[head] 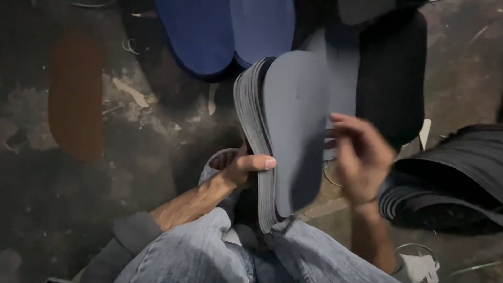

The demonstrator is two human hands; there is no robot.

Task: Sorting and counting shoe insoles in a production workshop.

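Head view, looking down: the left hand (246, 169) clamps a thick stack of grey sole-shaped sheets (285, 136), thumb across the front, holding it upright at centre frame above the jeans-clad knees (209, 251). At three o'clock of the stack, the right hand (361, 157) hovers blurred, fingers curled loosely, touching the top sheet's edge. Blue soles (225, 31) lie at twelve o'clock, a brown sole (76, 97) at nine, a black pile (450, 178) at four.

Left hand (246, 170) clamped — right hand (361, 157) fingers spread.
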